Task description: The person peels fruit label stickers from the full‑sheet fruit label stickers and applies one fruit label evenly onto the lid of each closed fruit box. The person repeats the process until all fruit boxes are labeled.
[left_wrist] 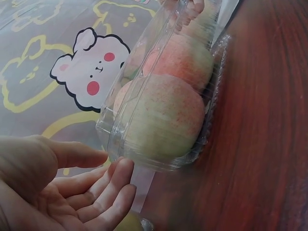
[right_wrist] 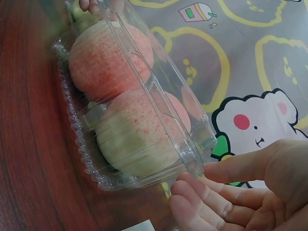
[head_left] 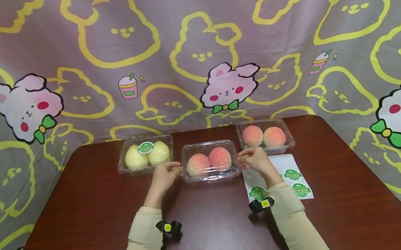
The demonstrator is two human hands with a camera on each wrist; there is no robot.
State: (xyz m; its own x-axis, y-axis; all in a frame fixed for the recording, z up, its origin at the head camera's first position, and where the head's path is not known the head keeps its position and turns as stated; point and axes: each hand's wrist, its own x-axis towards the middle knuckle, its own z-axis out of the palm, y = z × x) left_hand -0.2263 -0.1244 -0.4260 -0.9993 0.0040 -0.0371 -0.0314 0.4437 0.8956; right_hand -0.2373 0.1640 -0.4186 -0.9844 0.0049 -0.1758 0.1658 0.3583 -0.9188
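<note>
A clear plastic fruit box (head_left: 212, 175) with two peaches (head_left: 209, 161) in it is at the middle, between both hands. At its left end, my left hand (head_left: 165, 177) has thumb and fingertips at the rim, pinching it; the lower fingers stay loose. My right hand (head_left: 256, 162) pinches the rim at the opposite end, thumb and index finger meeting at the corner in the right wrist view. The lid looks closed, and no label shows on it. Whether the box rests fully on the table cannot be told.
Back left stands a box of yellow-green fruit (head_left: 148, 155) with a green label on its lid. Another box of peaches (head_left: 264, 136) is at the back right. A sheet of green round stickers (head_left: 301, 174) lies partly under the right forearm. A patterned curtain (head_left: 175, 59) hangs behind the table (head_left: 84, 229).
</note>
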